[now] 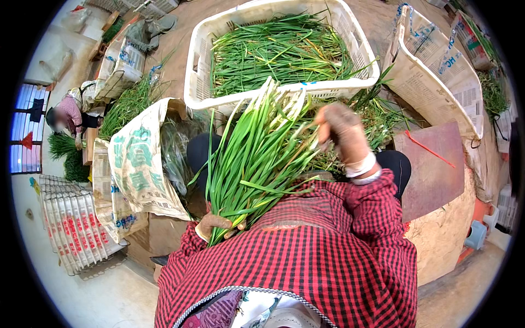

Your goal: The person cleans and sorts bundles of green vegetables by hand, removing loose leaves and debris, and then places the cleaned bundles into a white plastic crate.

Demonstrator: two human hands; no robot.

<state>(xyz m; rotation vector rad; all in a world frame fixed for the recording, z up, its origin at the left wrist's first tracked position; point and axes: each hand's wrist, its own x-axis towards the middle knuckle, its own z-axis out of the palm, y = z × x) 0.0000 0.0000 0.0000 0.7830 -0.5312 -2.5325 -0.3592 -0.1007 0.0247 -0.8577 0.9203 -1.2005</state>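
A white plastic crate (199,65) serves as the reference point; it contains a thick layer of long green stalks (279,52), lying mostly crosswise. The bunch of green stalks (246,147) under handling is on the wearer's side of the crate, pale stem ends pointing toward it and leaf tips toward the wearer; contact between those ends and the crate's rim cannot be determined. The left hand (216,225), farther from the crate, grasps the bunch at its leafy end, fingers wrapped around it. The right hand (345,131), just off the crate's near rim, is raised beside the pale stems with fingers curled; it is blurred, and whether it grips anything cannot be told. Loose stalks and trimmings (380,117) lie at the crate's near right corner. A printed woven sack (145,158) stands left of the crate, on its near side. A flat reddish-brown board (429,175) lies to the crate's near right, bearing a red strip (429,148). A co-worker (68,115) is well left of the crate.
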